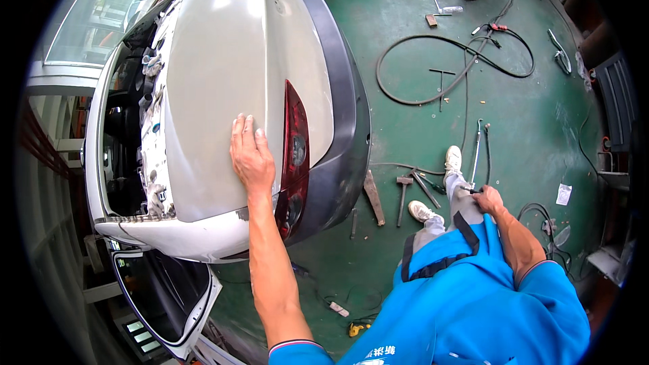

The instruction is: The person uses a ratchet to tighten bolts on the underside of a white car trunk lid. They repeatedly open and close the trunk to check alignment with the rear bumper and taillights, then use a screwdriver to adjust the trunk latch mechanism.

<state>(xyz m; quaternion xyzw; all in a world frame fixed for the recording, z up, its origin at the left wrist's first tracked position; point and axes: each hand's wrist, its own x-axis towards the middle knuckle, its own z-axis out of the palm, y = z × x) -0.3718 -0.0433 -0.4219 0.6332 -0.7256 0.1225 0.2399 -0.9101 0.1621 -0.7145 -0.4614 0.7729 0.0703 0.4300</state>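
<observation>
My left hand (251,154) lies flat on the grey, primed-looking trunk lid (216,81) of a car, fingers stretched out and holding nothing. Just right of it is the red and dark tail light (295,152). My right hand (488,199) is down by my thigh, its fingers closed round the dark handle of a tool (474,190). A long thin metal rod (477,152) shows just beyond that hand; whether it joins the handle I cannot tell.
The dark bumper (351,108) curves along the car's rear. On the green floor lie a hammer (403,196), a flat wooden piece (373,197), a T-shaped bar (442,81) and a looped cable (405,99). An open car door (165,297) sticks out at the lower left.
</observation>
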